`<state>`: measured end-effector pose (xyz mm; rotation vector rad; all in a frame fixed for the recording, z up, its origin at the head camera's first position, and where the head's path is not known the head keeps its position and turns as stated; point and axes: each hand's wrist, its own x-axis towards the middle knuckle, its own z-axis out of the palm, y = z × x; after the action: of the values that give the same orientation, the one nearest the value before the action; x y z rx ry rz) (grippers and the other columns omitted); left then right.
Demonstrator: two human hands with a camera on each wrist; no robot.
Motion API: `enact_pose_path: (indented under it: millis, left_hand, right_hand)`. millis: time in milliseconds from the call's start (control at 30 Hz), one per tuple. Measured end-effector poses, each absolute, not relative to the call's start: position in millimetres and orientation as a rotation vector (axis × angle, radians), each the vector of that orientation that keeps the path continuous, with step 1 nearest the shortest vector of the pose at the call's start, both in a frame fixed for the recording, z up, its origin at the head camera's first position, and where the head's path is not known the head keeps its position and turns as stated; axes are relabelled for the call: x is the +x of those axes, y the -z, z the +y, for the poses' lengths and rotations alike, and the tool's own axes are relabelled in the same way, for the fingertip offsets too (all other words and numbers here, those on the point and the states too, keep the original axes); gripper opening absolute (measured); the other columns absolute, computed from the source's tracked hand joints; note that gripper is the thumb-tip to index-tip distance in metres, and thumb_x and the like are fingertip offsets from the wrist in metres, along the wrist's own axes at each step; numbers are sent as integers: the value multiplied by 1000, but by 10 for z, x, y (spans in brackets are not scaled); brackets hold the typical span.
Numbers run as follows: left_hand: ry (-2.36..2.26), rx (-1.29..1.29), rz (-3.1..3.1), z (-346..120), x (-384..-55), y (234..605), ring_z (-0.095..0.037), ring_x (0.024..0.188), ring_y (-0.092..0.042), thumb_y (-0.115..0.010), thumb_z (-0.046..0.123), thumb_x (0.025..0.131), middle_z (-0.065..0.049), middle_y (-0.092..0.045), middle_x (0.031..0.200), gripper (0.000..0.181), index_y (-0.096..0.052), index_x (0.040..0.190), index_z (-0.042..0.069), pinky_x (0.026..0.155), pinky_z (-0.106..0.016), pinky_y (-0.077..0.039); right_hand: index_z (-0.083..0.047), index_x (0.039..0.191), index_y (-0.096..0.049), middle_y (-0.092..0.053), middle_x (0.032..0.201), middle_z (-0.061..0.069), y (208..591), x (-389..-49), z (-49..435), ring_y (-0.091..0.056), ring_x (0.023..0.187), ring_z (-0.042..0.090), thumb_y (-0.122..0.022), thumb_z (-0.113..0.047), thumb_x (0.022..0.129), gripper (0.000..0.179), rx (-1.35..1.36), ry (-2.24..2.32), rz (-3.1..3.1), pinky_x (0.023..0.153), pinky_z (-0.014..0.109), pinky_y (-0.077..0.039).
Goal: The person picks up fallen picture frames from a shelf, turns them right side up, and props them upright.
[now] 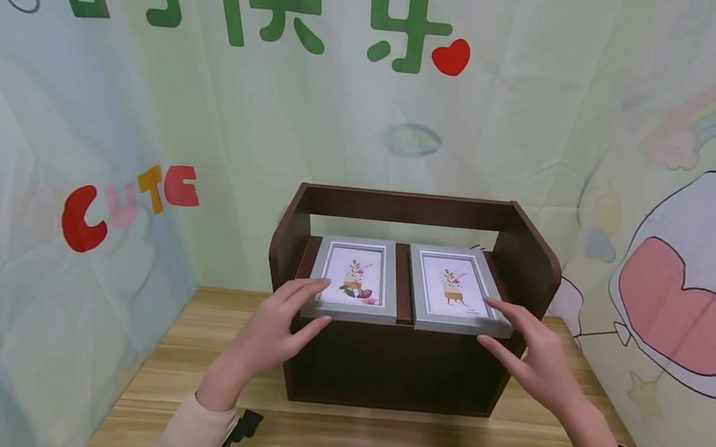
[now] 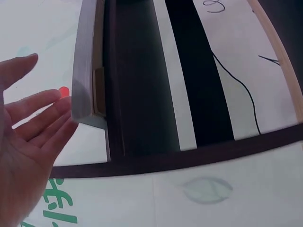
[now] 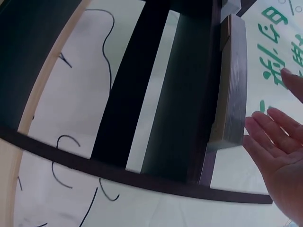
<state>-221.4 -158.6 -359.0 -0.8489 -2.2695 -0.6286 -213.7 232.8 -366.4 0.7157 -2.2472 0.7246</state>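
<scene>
Two silver-rimmed picture frames lie side by side on top of a dark brown wooden shelf (image 1: pixel 392 371). Each of them, the left picture frame (image 1: pixel 356 270) and the right picture frame (image 1: pixel 456 283), shows a printed potted plant. My left hand (image 1: pixel 266 333) is at the left frame's outer front corner, thumb and fingers apart and loosely extended. Mirroring it, my right hand (image 1: pixel 539 356) has its fingertips right at the right frame's outer edge. In the left wrist view, fingertips of the left hand (image 2: pixel 35 127) meet the frame's end (image 2: pixel 85 75); the right wrist view shows relaxed fingers beside the other frame (image 3: pixel 232 90).
The shelf stands on a wood-grain table (image 1: pixel 189 358), with raised side panels (image 1: pixel 528 269) and a back rail (image 1: pixel 408 207) around the frames. A printed cloth backdrop (image 1: pixel 502 137) hangs behind and along both sides.
</scene>
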Motion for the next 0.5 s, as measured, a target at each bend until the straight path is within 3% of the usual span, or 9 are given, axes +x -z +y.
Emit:
enact_pose_path:
  millis: [100,200,300,500]
  left_hand:
    - [654,-839,-2283,-1538,-2253,3562,-21,112,-56,-75,24,81,-8,-59,124,54,-57,128,5,93,-38,-52]
    - [684,-821,-2306,-1498,-2285,3527,-21,110,-56,-74,25,82,-9,-59,122,52,-57,128,5,93,-37,-52]
    - [722,-790,-2335,-1463,-2319,3495,-21,108,-57,-74,25,82,-8,-60,121,52,-57,128,7,91,-36,-53]
    - [791,-758,-2339,-1393,-2402,3430,-25,100,-59,-73,25,82,-13,-61,117,52,-58,127,5,86,-36,-55]
  right_hand:
    - [-16,130,-57,-62,124,4,3620,-2173,2260,-59,112,22,-81,-16,74,61,690,-727,-2292,99,6,-34]
    - [-15,130,-57,-62,125,3,3580,-2210,2199,-59,113,23,-80,-21,76,59,673,-740,-2337,97,24,-47]
    - [-13,129,-56,-62,124,5,3542,-2255,2138,-60,112,25,-79,-22,77,57,682,-769,-2360,91,43,-51]
    - [-6,125,-58,-63,124,10,3463,-2354,2002,-62,110,26,-78,-20,78,53,718,-859,-2339,88,43,-52]
